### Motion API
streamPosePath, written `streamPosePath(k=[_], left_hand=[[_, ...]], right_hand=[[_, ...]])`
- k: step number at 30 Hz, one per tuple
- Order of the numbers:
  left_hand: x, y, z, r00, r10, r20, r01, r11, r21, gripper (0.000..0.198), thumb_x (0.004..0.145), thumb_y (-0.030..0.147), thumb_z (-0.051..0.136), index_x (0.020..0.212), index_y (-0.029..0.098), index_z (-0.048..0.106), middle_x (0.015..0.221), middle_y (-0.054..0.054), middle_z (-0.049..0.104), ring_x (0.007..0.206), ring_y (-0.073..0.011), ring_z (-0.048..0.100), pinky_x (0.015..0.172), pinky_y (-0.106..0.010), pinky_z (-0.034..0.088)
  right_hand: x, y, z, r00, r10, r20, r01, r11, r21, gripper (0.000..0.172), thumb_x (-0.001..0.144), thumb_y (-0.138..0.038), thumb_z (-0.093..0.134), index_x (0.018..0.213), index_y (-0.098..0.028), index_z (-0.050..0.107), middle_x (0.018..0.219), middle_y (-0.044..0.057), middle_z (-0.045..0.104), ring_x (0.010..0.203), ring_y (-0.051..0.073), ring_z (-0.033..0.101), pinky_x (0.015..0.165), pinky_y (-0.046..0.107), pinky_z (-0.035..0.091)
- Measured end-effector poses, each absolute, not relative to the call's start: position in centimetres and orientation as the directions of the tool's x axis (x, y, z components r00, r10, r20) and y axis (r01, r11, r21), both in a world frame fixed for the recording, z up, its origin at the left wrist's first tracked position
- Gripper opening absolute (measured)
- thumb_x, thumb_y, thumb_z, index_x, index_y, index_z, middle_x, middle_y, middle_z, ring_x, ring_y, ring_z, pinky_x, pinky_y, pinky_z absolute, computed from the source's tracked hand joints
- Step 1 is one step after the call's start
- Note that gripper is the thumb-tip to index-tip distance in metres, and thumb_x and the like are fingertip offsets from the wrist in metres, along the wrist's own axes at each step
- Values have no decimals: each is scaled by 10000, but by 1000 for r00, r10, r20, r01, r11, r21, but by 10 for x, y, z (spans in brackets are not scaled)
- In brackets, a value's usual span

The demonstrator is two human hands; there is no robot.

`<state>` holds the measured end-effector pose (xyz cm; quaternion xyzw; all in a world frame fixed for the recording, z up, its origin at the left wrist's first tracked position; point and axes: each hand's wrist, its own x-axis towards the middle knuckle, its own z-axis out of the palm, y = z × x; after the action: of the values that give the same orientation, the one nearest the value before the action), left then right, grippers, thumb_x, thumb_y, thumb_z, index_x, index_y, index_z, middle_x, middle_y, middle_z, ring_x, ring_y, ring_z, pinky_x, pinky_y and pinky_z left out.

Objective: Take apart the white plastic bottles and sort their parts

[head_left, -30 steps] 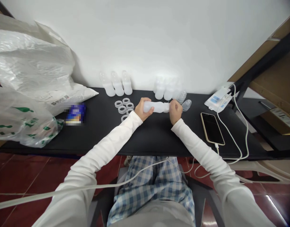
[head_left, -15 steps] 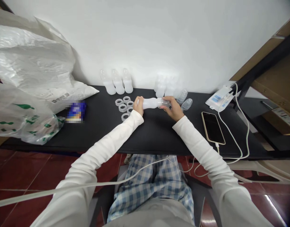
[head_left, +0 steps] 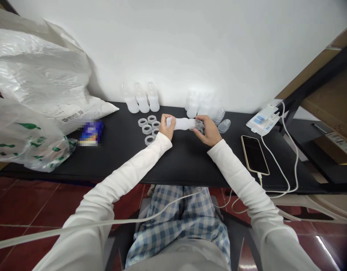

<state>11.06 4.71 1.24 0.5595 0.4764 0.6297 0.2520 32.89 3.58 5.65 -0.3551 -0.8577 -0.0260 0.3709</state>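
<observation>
A frosted white bottle (head_left: 182,123) lies sideways above the black table (head_left: 119,158), held between both hands. My left hand (head_left: 166,127) is closed round its base end. My right hand (head_left: 207,130) pinches a clear cap or ring at its neck end (head_left: 199,125), fingers curled. Several clear rings (head_left: 147,129) lie just left of my left hand. Three capped bottles (head_left: 141,98) stand by the wall at the back left, and a cluster of more bottles (head_left: 198,103) stands at the back middle. Two clear caps (head_left: 224,125) lie to the right of my right hand.
Large plastic bags (head_left: 34,94) fill the table's left end, beside a blue packet (head_left: 90,132). A phone (head_left: 254,154) on a white charging cable (head_left: 286,165) lies at the right, near a white power strip (head_left: 262,118). A dark shelf frame (head_left: 311,81) rises at the far right.
Both hands and the bottle shifted a little left and toward the wall. My right hand turned from a fist over the neck to a pinch on the clear piece at the neck.
</observation>
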Motion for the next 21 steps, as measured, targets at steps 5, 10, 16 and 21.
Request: streamPosePath(k=[5, 10, 16, 21], left_hand=[[111, 35, 25, -174, 696, 697, 308, -634, 709, 571, 843, 746, 468, 1025, 211, 546, 1007, -78, 632, 951, -206, 638, 861, -352, 512], [110, 37, 24, -191, 729, 657, 229, -618, 752, 576, 845, 757, 443, 1023, 221, 553, 990, -73, 635, 924, -199, 643, 807, -336, 522], [117, 36, 27, -216, 924, 315, -30, -329, 944, 569, 818, 776, 471, 921, 224, 563, 634, 16, 500, 499, -115, 490, 471, -257, 379], [123, 34, 35, -139, 989, -52, -254, 15, 967, 507, 818, 717, 529, 816, 211, 513, 440, 90, 289, 307, -56, 209, 361, -223, 120]], right_hand=[[330, 34, 59, -382, 672, 635, 772, 609, -181, 591, 1039, -449, 134, 1030, -186, 662, 914, 104, 652, 871, 249, 560, 822, 406, 432], [328, 38, 49, -332, 703, 629, 842, 521, -139, 654, 1036, -497, 105, 788, -207, 636, 643, 56, 556, 687, 220, 495, 719, 367, 361], [327, 40, 44, -341, 644, 685, 847, 526, -74, 627, 994, -630, 258, 820, -186, 666, 634, 38, 624, 594, 168, 504, 708, 345, 364], [332, 39, 50, -399, 611, 684, 798, 598, -69, 537, 942, -665, 412, 884, -208, 689, 652, 42, 646, 632, 203, 571, 710, 371, 449]])
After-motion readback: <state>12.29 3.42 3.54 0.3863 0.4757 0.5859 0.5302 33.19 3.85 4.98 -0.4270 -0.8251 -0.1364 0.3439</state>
